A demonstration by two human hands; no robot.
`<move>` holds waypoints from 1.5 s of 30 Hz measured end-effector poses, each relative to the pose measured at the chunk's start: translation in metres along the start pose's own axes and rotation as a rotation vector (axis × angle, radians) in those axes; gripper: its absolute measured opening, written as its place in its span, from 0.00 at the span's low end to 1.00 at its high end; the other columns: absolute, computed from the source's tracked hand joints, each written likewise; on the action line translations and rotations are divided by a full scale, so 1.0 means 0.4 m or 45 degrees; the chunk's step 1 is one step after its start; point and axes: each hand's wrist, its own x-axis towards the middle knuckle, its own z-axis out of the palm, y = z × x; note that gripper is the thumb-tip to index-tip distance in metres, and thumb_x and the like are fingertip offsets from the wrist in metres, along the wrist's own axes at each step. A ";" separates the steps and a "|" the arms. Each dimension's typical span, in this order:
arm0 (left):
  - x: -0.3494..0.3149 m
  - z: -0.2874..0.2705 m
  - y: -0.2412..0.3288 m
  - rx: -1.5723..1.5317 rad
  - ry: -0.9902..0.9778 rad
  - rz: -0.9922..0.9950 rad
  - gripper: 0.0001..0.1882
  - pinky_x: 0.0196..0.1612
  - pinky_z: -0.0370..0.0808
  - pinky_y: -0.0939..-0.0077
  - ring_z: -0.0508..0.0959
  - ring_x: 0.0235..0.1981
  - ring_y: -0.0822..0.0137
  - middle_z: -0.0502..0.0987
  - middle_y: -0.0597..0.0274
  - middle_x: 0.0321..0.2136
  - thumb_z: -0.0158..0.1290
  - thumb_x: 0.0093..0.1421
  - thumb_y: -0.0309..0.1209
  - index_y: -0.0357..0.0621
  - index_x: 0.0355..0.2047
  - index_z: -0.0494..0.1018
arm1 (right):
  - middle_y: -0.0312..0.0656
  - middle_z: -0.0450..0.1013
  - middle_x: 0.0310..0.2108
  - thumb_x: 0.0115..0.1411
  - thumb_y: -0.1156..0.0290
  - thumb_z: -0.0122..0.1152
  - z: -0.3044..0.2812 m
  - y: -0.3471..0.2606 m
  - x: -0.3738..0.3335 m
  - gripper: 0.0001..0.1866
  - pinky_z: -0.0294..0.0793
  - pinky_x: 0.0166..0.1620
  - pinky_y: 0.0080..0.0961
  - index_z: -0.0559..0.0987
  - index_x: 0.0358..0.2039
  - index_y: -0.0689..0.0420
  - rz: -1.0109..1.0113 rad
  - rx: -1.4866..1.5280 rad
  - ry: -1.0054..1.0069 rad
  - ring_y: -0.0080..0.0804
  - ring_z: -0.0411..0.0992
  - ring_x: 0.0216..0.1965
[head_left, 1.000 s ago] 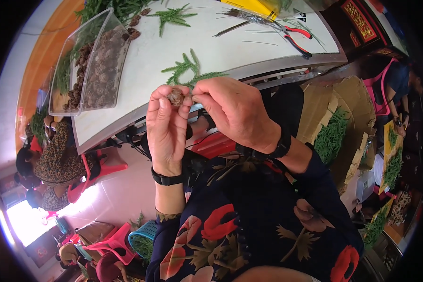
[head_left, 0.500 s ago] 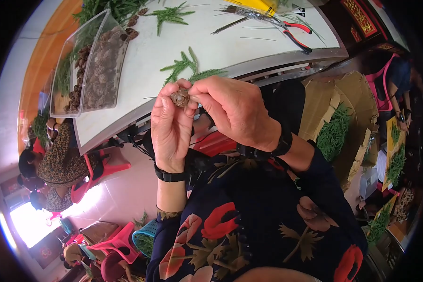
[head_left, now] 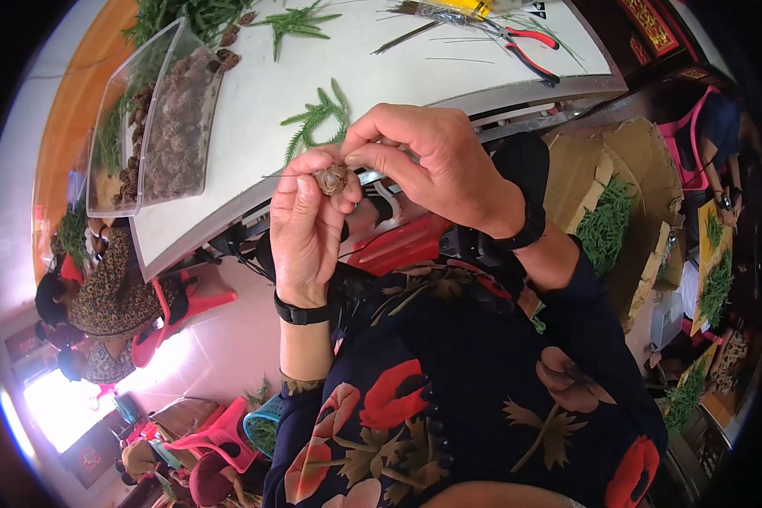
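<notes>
Between the fingertips and thumb of my left hand (head_left: 303,229) sits a small brown pine cone (head_left: 331,179). A thin dark wire (head_left: 277,176) sticks out to the left past those fingers. Just above the cone, my right hand (head_left: 440,165) is closed in a thumb-and-forefinger pinch; whatever it grips is too fine to make out. Both hands are over the table's near edge. Behind them a green needle-leaved sprig (head_left: 334,112) lies on the white tabletop (head_left: 254,102).
A clear plastic box (head_left: 157,193) of pine cones stands at the left. Red-handled pliers (head_left: 529,38) and loose wires lie at the back right, with another sprig (head_left: 296,21) at the back. A cardboard box (head_left: 648,173) holding greenery (head_left: 605,222) is at my right. People sit farther off.
My right hand has risen slightly and drawn its pinch away from the pine cone's side to above it. The cone has shifted a little to the right in my left hand.
</notes>
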 end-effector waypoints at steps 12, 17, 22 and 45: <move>-0.022 -0.005 -0.020 -0.047 0.059 -0.114 0.13 0.36 0.71 0.81 0.72 0.30 0.68 0.74 0.52 0.36 0.47 0.66 0.34 0.38 0.45 0.69 | 0.40 0.75 0.23 0.56 0.79 0.59 0.005 0.000 -0.021 0.03 0.70 0.27 0.19 0.77 0.32 0.60 0.005 -0.058 -0.019 0.28 0.74 0.24; -0.023 -0.022 -0.002 -0.114 -0.057 -0.227 0.12 0.34 0.70 0.81 0.71 0.29 0.69 0.75 0.50 0.37 0.47 0.66 0.35 0.40 0.44 0.69 | 0.41 0.73 0.22 0.56 0.75 0.58 0.000 0.014 -0.020 0.02 0.68 0.26 0.28 0.75 0.28 0.58 0.062 0.073 -0.056 0.37 0.72 0.22; -0.042 -0.036 0.010 -0.115 -0.094 -0.285 0.10 0.32 0.69 0.80 0.69 0.27 0.70 0.75 0.47 0.39 0.49 0.64 0.34 0.41 0.41 0.70 | 0.39 0.73 0.24 0.56 0.78 0.60 -0.017 0.022 -0.007 0.03 0.69 0.28 0.20 0.76 0.31 0.59 -0.073 -0.070 -0.243 0.28 0.72 0.24; -0.061 -0.008 0.019 0.491 0.464 -0.008 0.06 0.26 0.64 0.89 0.67 0.21 0.80 0.78 0.59 0.29 0.52 0.60 0.22 0.39 0.38 0.72 | 0.36 0.73 0.37 0.58 0.74 0.59 0.098 0.006 -0.002 0.05 0.69 0.41 0.23 0.78 0.35 0.59 0.318 0.334 -0.110 0.21 0.69 0.40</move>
